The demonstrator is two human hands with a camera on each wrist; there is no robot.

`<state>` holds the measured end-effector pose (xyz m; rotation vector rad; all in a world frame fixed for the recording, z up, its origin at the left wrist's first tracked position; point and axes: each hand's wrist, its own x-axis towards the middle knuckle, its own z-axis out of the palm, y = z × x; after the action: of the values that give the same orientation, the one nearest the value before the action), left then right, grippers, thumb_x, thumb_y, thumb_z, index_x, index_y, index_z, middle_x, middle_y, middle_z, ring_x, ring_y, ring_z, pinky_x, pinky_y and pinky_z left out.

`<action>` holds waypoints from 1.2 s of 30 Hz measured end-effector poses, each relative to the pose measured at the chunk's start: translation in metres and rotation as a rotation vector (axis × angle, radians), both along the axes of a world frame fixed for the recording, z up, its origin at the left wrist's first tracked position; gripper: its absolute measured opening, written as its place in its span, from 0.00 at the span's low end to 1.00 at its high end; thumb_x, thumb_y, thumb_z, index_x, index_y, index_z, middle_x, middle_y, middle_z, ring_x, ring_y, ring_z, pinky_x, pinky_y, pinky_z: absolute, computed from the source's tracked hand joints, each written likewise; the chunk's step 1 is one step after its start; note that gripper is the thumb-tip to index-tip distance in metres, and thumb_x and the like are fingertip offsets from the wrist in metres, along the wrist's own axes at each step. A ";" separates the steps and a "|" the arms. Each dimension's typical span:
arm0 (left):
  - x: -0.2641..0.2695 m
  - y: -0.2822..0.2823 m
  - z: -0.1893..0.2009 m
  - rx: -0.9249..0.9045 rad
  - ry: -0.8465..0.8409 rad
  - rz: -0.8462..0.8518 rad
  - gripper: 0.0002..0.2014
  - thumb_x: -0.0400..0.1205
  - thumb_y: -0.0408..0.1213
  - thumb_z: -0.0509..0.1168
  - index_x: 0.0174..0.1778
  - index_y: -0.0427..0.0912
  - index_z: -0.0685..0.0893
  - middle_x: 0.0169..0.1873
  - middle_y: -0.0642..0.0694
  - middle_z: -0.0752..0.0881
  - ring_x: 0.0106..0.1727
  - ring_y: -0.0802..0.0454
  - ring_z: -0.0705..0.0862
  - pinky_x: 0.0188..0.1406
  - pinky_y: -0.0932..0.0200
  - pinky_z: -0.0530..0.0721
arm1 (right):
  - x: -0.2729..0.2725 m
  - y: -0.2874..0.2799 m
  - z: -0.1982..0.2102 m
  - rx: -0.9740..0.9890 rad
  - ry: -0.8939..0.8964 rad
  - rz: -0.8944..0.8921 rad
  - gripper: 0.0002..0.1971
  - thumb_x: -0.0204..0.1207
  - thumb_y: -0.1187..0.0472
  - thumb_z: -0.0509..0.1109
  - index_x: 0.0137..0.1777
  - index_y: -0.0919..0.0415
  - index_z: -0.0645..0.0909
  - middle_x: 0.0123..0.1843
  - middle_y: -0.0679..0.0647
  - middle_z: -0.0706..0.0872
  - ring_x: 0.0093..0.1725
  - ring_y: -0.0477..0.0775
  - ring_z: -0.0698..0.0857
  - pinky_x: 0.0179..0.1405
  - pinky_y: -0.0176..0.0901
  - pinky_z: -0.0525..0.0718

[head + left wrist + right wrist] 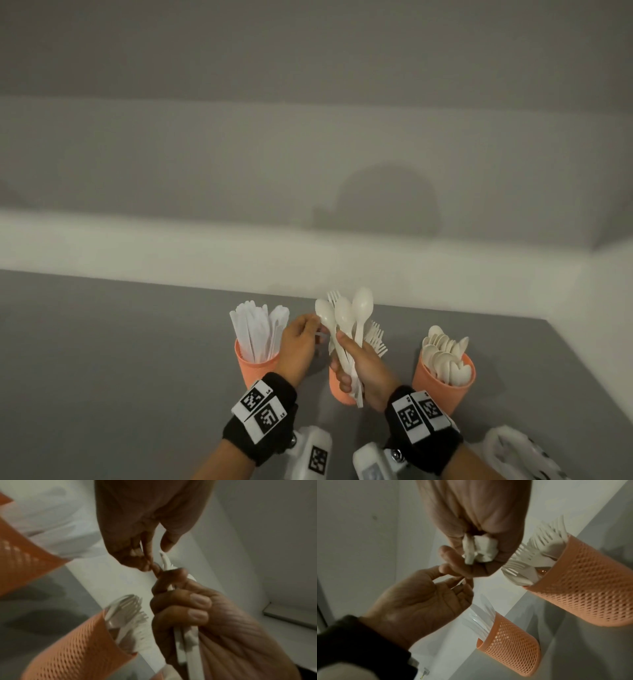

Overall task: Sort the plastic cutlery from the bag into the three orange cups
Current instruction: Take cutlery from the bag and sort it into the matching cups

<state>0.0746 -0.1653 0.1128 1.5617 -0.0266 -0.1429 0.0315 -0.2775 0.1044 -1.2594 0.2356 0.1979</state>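
Wristbands lowest in frame; left hand (298,337) pinches one piece off the bundle, beside the knife cup (255,364) on the table (120,359). Right hand (359,368) has its fingers wrapped round mixed spoons and forks (342,329) over the middle fork cup (583,577); spoon cup (445,380) rightmost. Best to pull one piece straight out, keeping the bundle gripped firmly.

Dim, flat indoor light. A soft rounded shadow (387,202) falls on the wall (308,120) at twelve o'clock. Both wrist views are motion-blurred, grainy, and stretched toward their edges.
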 end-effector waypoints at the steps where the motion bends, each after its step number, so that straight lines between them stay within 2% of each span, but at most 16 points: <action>1: -0.004 -0.004 0.002 -0.053 0.063 -0.055 0.14 0.86 0.38 0.53 0.45 0.35 0.81 0.36 0.43 0.82 0.39 0.50 0.80 0.39 0.59 0.78 | -0.003 -0.003 0.001 0.015 0.012 0.020 0.15 0.83 0.51 0.59 0.45 0.62 0.78 0.19 0.52 0.74 0.13 0.45 0.67 0.12 0.31 0.66; 5: -0.013 -0.015 0.008 -0.147 0.149 -0.216 0.21 0.87 0.46 0.50 0.50 0.35 0.82 0.30 0.47 0.84 0.39 0.51 0.83 0.43 0.59 0.80 | -0.018 -0.013 0.008 0.112 0.027 0.106 0.18 0.80 0.46 0.58 0.43 0.59 0.80 0.14 0.48 0.65 0.12 0.43 0.66 0.12 0.32 0.65; 7: -0.018 -0.021 0.013 -0.129 0.139 -0.252 0.21 0.87 0.47 0.49 0.53 0.34 0.82 0.40 0.40 0.89 0.45 0.47 0.88 0.43 0.60 0.84 | -0.025 -0.017 0.011 0.101 0.019 0.158 0.21 0.77 0.42 0.57 0.37 0.60 0.77 0.12 0.46 0.64 0.12 0.42 0.66 0.13 0.32 0.67; 9: -0.023 -0.027 0.017 -0.098 0.127 -0.269 0.19 0.87 0.44 0.51 0.59 0.35 0.80 0.51 0.35 0.89 0.51 0.43 0.88 0.44 0.59 0.85 | -0.032 -0.021 0.013 0.052 0.025 0.205 0.22 0.79 0.41 0.54 0.36 0.58 0.74 0.12 0.45 0.65 0.11 0.41 0.65 0.14 0.32 0.67; 12: -0.031 -0.039 0.020 0.078 0.008 -0.204 0.15 0.87 0.39 0.52 0.62 0.33 0.74 0.52 0.38 0.84 0.51 0.47 0.84 0.42 0.62 0.81 | -0.041 -0.025 0.015 -0.052 0.021 0.176 0.19 0.83 0.45 0.54 0.37 0.57 0.71 0.15 0.45 0.68 0.11 0.39 0.63 0.12 0.30 0.64; 15: -0.036 -0.051 0.025 0.198 -0.086 -0.135 0.10 0.86 0.35 0.51 0.59 0.33 0.69 0.48 0.42 0.78 0.48 0.49 0.78 0.44 0.60 0.76 | -0.049 -0.026 0.018 -0.219 -0.038 0.100 0.14 0.84 0.56 0.57 0.36 0.57 0.68 0.19 0.46 0.71 0.12 0.39 0.62 0.10 0.28 0.61; 17: -0.036 -0.058 0.025 0.261 -0.096 -0.110 0.07 0.86 0.35 0.51 0.56 0.35 0.67 0.48 0.41 0.78 0.50 0.47 0.79 0.48 0.56 0.77 | -0.052 -0.028 0.018 -0.316 -0.074 0.060 0.11 0.84 0.60 0.57 0.38 0.57 0.68 0.23 0.49 0.69 0.13 0.39 0.63 0.10 0.29 0.61; 20: -0.035 -0.066 0.020 0.270 -0.091 -0.099 0.08 0.84 0.38 0.54 0.54 0.38 0.66 0.55 0.37 0.81 0.58 0.40 0.82 0.60 0.45 0.81 | -0.056 -0.037 0.017 -0.380 -0.112 0.000 0.06 0.84 0.57 0.58 0.48 0.60 0.68 0.24 0.50 0.68 0.14 0.40 0.63 0.11 0.29 0.61; 21: -0.036 -0.067 0.021 0.257 -0.083 -0.108 0.10 0.84 0.40 0.55 0.56 0.38 0.67 0.55 0.38 0.81 0.59 0.40 0.82 0.60 0.43 0.82 | -0.057 -0.040 0.016 -0.367 -0.116 -0.010 0.08 0.84 0.56 0.58 0.52 0.61 0.68 0.25 0.50 0.68 0.14 0.40 0.63 0.10 0.29 0.61; 23: -0.035 -0.067 0.022 0.148 -0.032 -0.178 0.17 0.85 0.47 0.55 0.58 0.35 0.72 0.48 0.42 0.83 0.51 0.46 0.85 0.47 0.51 0.85 | -0.061 -0.049 0.018 -0.249 -0.095 -0.032 0.12 0.83 0.54 0.59 0.58 0.62 0.69 0.24 0.49 0.69 0.13 0.39 0.62 0.09 0.27 0.60; 25: -0.036 -0.065 0.027 -0.058 0.093 -0.284 0.23 0.85 0.55 0.51 0.51 0.37 0.80 0.35 0.47 0.83 0.32 0.55 0.83 0.27 0.64 0.79 | -0.065 -0.058 0.023 -0.097 -0.084 -0.010 0.10 0.82 0.52 0.61 0.56 0.58 0.74 0.21 0.46 0.69 0.13 0.38 0.61 0.08 0.27 0.59; 26: -0.036 -0.064 0.029 -0.145 0.154 -0.321 0.25 0.84 0.57 0.50 0.47 0.40 0.82 0.32 0.47 0.82 0.27 0.57 0.80 0.22 0.66 0.75 | -0.068 -0.062 0.026 -0.066 -0.086 0.014 0.08 0.81 0.52 0.63 0.53 0.56 0.75 0.20 0.46 0.68 0.13 0.38 0.61 0.08 0.27 0.59; 29: -0.031 -0.066 0.028 -0.150 0.203 -0.346 0.22 0.84 0.56 0.53 0.42 0.41 0.82 0.27 0.48 0.80 0.24 0.57 0.76 0.21 0.66 0.70 | -0.073 -0.068 0.031 -0.071 -0.084 0.064 0.02 0.81 0.58 0.64 0.51 0.54 0.76 0.18 0.44 0.66 0.12 0.38 0.60 0.08 0.26 0.58; 31: -0.030 -0.069 0.029 -0.102 0.202 -0.361 0.19 0.84 0.52 0.54 0.40 0.42 0.80 0.27 0.48 0.80 0.22 0.58 0.77 0.20 0.66 0.69 | -0.075 -0.071 0.030 -0.079 -0.059 0.063 0.04 0.82 0.61 0.61 0.54 0.55 0.76 0.18 0.44 0.66 0.12 0.38 0.60 0.08 0.26 0.57; 33: -0.029 -0.070 0.031 -0.091 0.230 -0.374 0.15 0.84 0.48 0.54 0.40 0.42 0.78 0.28 0.48 0.80 0.22 0.58 0.78 0.19 0.67 0.68 | -0.078 -0.074 0.030 -0.107 -0.028 0.079 0.06 0.83 0.60 0.59 0.54 0.55 0.77 0.18 0.44 0.65 0.12 0.38 0.59 0.09 0.27 0.57; 36: -0.027 -0.069 0.035 -0.082 0.300 -0.404 0.12 0.80 0.42 0.53 0.36 0.40 0.77 0.22 0.48 0.79 0.20 0.55 0.75 0.14 0.68 0.69 | -0.083 -0.078 0.029 -0.177 0.024 0.129 0.09 0.83 0.55 0.59 0.58 0.50 0.78 0.19 0.45 0.66 0.13 0.39 0.60 0.09 0.28 0.59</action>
<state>0.0474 -0.2345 0.1475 1.4242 -0.1102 -0.6841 -0.0512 -0.3554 0.1334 -1.4502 0.1963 0.3083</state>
